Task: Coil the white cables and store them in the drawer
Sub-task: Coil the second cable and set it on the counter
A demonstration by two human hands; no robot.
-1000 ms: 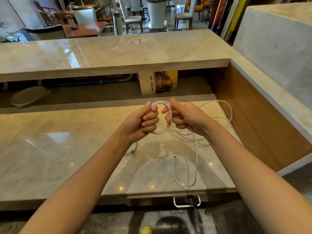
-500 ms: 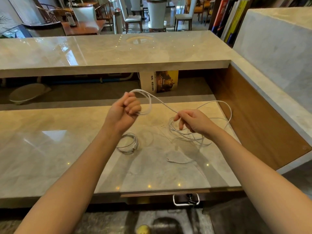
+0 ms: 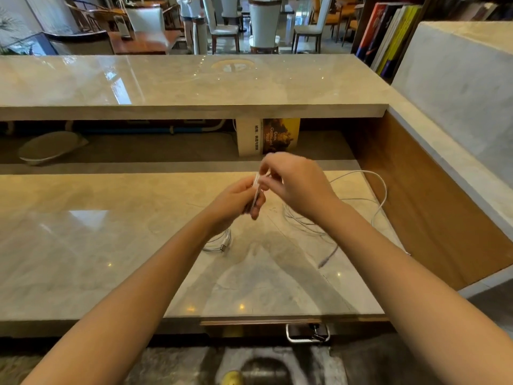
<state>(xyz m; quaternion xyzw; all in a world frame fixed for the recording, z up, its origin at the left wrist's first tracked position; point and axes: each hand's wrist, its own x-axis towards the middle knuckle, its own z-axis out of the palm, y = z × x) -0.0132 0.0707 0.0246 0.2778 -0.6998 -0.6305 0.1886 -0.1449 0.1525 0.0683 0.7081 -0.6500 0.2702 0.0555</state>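
Note:
My left hand grips a small bundle of white cable loops above the marble desk. My right hand meets it from the right and pinches the cable at the top of the bundle. A loose end of that cable trails down to the desk, its plug lying near my right forearm. A second coiled white cable lies on the desk under my left wrist. More loose white cable sprawls at the right. The drawer front with its metal handle is shut below the desk edge.
A wooden side panel walls the desk on the right. A raised marble counter overhangs the back, with a book and a pale dish in the recess beneath it. Chairs and tables stand beyond.
My hands had drawn apart with the cable stretched between them; now they are together again over the desk, and the free end has been pulled in shorter.

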